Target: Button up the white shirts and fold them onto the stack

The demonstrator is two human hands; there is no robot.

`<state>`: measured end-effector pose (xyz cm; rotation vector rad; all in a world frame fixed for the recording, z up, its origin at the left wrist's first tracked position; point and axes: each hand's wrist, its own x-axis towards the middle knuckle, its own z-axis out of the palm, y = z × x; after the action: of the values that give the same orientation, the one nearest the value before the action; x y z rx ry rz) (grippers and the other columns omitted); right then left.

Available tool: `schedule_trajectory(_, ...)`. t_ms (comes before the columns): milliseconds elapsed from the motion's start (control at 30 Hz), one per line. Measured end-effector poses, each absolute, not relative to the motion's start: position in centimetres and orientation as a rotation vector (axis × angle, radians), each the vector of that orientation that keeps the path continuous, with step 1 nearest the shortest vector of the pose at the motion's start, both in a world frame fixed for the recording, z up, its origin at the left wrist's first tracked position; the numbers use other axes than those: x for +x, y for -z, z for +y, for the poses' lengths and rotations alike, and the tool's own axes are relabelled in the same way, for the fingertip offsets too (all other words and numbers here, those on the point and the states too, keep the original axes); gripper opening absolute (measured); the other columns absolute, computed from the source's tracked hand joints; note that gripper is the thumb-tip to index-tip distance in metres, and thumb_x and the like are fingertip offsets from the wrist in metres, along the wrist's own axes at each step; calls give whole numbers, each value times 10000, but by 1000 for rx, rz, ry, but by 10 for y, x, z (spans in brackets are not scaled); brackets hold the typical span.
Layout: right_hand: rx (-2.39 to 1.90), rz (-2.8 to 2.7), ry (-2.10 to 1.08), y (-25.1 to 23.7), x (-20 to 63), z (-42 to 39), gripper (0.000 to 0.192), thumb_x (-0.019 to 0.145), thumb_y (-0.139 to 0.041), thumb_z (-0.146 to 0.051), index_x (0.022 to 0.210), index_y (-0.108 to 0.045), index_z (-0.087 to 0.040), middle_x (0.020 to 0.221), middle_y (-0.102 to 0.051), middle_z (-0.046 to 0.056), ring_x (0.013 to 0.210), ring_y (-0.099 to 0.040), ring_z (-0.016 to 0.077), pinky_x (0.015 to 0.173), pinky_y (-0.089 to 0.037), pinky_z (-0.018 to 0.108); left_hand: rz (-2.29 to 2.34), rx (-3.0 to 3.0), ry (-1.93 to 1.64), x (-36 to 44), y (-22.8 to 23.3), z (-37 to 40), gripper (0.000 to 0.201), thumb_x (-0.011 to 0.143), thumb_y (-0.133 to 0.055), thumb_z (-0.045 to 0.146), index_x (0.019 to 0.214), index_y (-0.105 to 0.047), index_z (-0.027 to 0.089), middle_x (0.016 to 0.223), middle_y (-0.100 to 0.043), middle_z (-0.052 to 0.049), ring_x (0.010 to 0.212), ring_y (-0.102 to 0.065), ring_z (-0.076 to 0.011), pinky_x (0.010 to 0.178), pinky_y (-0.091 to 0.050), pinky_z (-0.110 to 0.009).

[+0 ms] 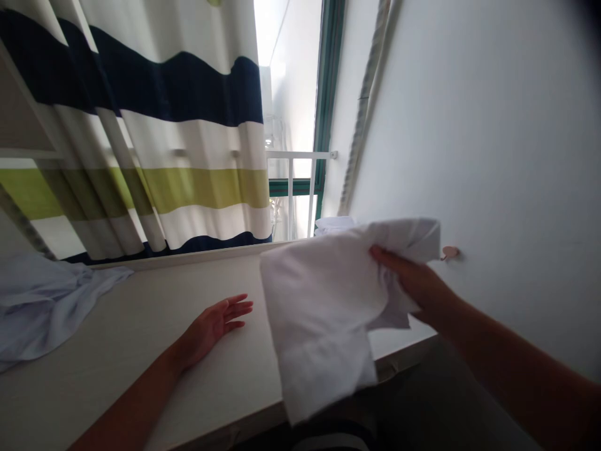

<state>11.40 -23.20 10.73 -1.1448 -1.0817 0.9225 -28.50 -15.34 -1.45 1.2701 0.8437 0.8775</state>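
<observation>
- A striped curtain [154,138] fills the upper left of the frame, banded in white, navy and lime green.
- A plain white wall [493,156] takes up the right side, with a small hook [449,252] on it at mid-height.
- A pale tabletop [141,338] spans the lower left to the centre.
- A white cloth [319,313] hangs at the centre, draping past the table's near edge.
- A light blue garment [42,300] lies crumpled at the left edge on the table.
- The right hand [417,282] clutches the cloth's upper part, fingers closed into the fabric.
- The left hand [216,322] lies flat on the tabletop, fingers spread, holding nothing, just left of the cloth.
</observation>
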Motion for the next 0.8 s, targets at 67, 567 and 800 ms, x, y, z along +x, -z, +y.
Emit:
schedule_trajectory(67, -1104, -1118, -654, -151, 128, -202, 614, 822, -703, -459, 1355, -566, -187, 1267, -670, 130, 1031, -701, 293, 828, -600, 435, 837, 1268, -857, -284, 14, -154, 545, 980, -412, 474, 1415, -520, 164, 1399, -587, -160, 1332, -511, -309, 1053, -440, -465)
schedule_trajectory(567, -1462, -1997, 673, -172, 211, -28, 524, 1004, -347, -376, 1469, -451, -158, 1508, -462, 113, 1356, -433, 225, 1103, -315, 390, 1058, 1557, -640, -280, 10, -159, 516, 944, -521, 492, 1395, -553, 245, 1206, -706, -105, 1072, -646, -251, 957, -482, -398)
schedule_trajectory(800, -1747, -2353, 318, -46, 228, -32, 677, 813, -456, -14, 1472, -481, -168, 1470, -499, 180, 1274, -547, 284, 977, -408, 397, 1052, 1592, -548, -283, 16, -163, 487, 918, -564, 476, 1368, -581, 288, 1288, -671, -66, 1221, -587, -252, 1070, -416, -383)
